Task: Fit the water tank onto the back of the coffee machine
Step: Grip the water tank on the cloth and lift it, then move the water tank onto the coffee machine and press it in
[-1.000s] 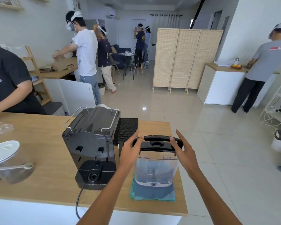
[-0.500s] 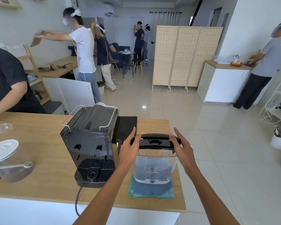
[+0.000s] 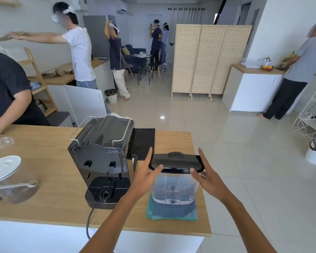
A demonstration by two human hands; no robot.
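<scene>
The black coffee machine (image 3: 98,161) stands on the wooden counter (image 3: 49,161) with its back side facing me, a round socket low on its base. Just right of it is the clear water tank (image 3: 174,189) with a black lid, upright over a folded teal cloth (image 3: 171,211). My left hand (image 3: 146,177) clasps the lid's left end, thumb in front and fingers stretched behind. My right hand (image 3: 206,177) clasps the lid's right end the same way. I cannot tell whether the tank rests on the cloth or hovers just above it.
A black mesh mat (image 3: 144,141) lies behind the tank. A clear jar with a white lid and scoop (image 3: 5,178) stands at the left. The machine's cord (image 3: 88,221) hangs over the front edge. A person in black (image 3: 9,92) leans on the counter's left end.
Both hands stay on the tank's lid and the tank stays over the cloth. In the background a person in white has raised both arms to the left.
</scene>
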